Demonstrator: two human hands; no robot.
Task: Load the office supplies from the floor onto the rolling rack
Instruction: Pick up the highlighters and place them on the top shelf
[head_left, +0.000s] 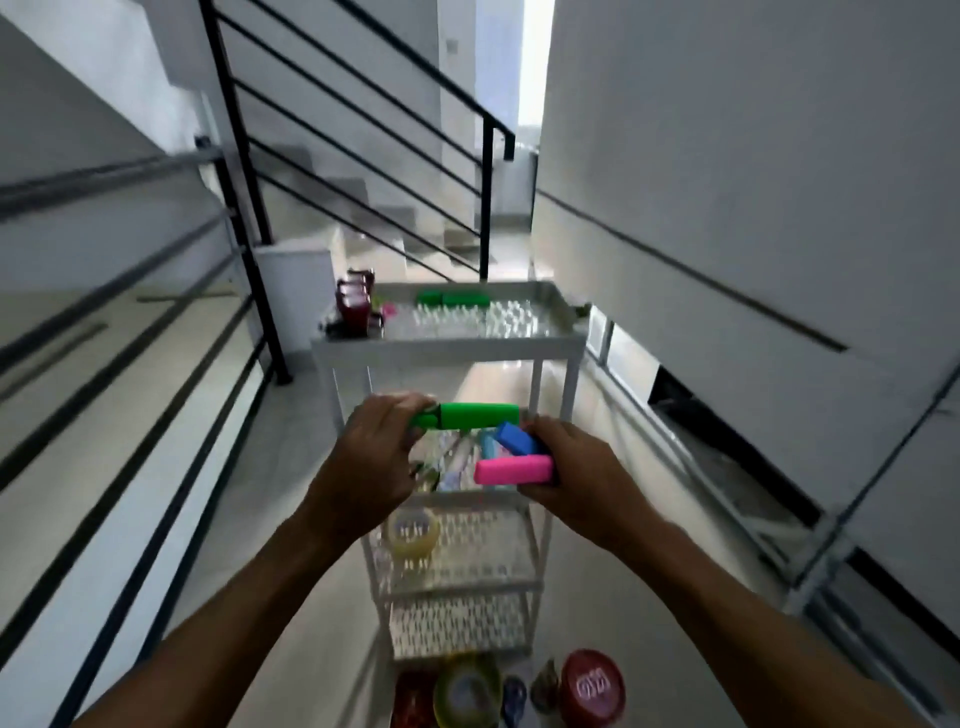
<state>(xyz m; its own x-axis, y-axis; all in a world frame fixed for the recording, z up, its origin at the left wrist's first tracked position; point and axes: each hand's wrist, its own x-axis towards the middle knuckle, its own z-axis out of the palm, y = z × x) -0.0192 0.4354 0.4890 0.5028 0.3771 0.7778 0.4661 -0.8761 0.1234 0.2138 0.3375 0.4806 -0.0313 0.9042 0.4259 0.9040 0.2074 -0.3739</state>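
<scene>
A white rolling rack with perforated shelves stands in front of me. Its top shelf holds a green highlighter and dark red items at the left corner. My left hand grips the end of a green highlighter held level above the middle shelf. My right hand holds a pink highlighter and a blue one. A yellowish tape roll lies on a lower shelf. On the floor by the rack's foot sit a red-lidded round container, a tape roll and small items.
A black stair railing runs along the left and behind the rack. A white wall with a dark groove closes in on the right. Pale floor tiles lie on both sides of the rack.
</scene>
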